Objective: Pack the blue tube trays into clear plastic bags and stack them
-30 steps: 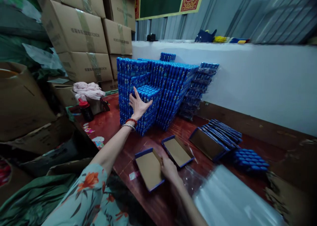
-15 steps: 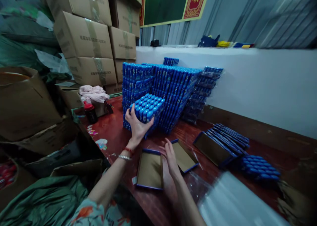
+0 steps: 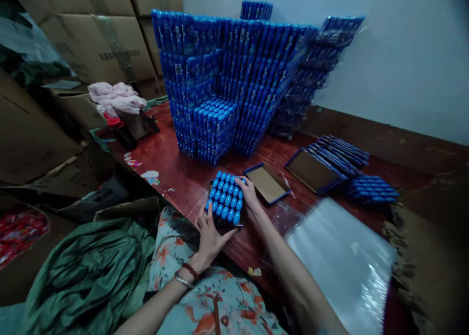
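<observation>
A block of blue-capped tubes [image 3: 226, 197] stands in a blue-edged cardboard tray near the front edge of the red-brown table [image 3: 183, 178]. My left hand [image 3: 210, 237] grips the block's near side from below. On its far right corner rests my right hand [image 3: 249, 194], fingers curled over the caps. Just beyond lies an empty tray [image 3: 267, 182]. Behind it rises a tall stack of blue tube packs [image 3: 234, 80].
A leaning row of trays [image 3: 326, 161] and a loose tube block [image 3: 372, 188] lie to the right. Clear plastic bags [image 3: 340, 261] cover the near right. Cardboard boxes [image 3: 91, 36], a pink cloth [image 3: 115, 94] and a red-capped bottle [image 3: 119, 129] crowd the left; green sheeting [image 3: 84, 266] lies below.
My left hand pulled a block of tubes off the stack and brought it down into the near tray. My right hand moved onto the block. The view tilted downward.
</observation>
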`<state>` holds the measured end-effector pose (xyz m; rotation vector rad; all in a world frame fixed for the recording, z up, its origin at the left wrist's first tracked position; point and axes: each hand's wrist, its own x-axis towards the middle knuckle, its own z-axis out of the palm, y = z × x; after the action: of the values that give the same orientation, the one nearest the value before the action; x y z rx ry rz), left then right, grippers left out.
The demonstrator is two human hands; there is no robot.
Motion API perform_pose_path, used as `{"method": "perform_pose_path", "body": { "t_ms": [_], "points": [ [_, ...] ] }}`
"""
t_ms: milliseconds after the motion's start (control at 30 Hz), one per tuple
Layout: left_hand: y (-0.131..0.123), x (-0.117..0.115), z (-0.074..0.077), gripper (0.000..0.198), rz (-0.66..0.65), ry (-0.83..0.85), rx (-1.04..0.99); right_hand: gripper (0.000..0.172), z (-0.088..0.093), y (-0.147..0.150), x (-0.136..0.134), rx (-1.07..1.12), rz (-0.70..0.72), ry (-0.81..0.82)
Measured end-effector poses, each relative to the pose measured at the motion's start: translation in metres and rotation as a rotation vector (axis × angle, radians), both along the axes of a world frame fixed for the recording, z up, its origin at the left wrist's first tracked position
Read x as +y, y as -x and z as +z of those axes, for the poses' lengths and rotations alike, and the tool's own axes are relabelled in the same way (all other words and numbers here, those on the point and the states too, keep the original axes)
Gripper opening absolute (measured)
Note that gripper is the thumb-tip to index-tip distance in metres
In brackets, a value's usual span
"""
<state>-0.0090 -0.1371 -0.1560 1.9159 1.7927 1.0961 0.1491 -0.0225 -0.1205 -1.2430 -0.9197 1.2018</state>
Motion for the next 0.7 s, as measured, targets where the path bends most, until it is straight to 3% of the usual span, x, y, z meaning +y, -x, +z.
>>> {"method": "perform_pose_path", "body": {
  "t_ms": [100, 300, 433, 533, 633, 700],
  "points": [
    [0.011, 0.000, 0.001, 0.093, -0.095, 0.005, 0.053, 0.030, -0.013, -0.006, 0.004, -0.088, 0.001, -0.025],
    [0.014, 0.009, 0.002, 0.066, -0.226, -0.054, 0.023, 0.031, -0.010, -0.001, 0.017, -0.197, 0.140, -0.070],
    [0.015, 0.000, -0.003, 0.049, -0.176, -0.021, 0.206, 0.029, -0.011, 0.004, 0.022, -0.293, 0.203, -0.099],
    [0.024, 0.000, 0.003, 0.047, -0.151, -0.056, 0.229, 0.030, -0.013, 0.007, 0.014, -0.355, 0.208, -0.101],
    [0.035, 0.010, 0.017, 0.058, -0.278, -0.077, 0.135, 0.030, -0.017, 0.018, -0.006, -0.431, 0.181, -0.095],
    [0.039, 0.019, 0.023, 0.055, -0.365, -0.036, 0.133, 0.031, -0.018, 0.026, -0.024, -0.478, 0.160, -0.077]
  ]
}}
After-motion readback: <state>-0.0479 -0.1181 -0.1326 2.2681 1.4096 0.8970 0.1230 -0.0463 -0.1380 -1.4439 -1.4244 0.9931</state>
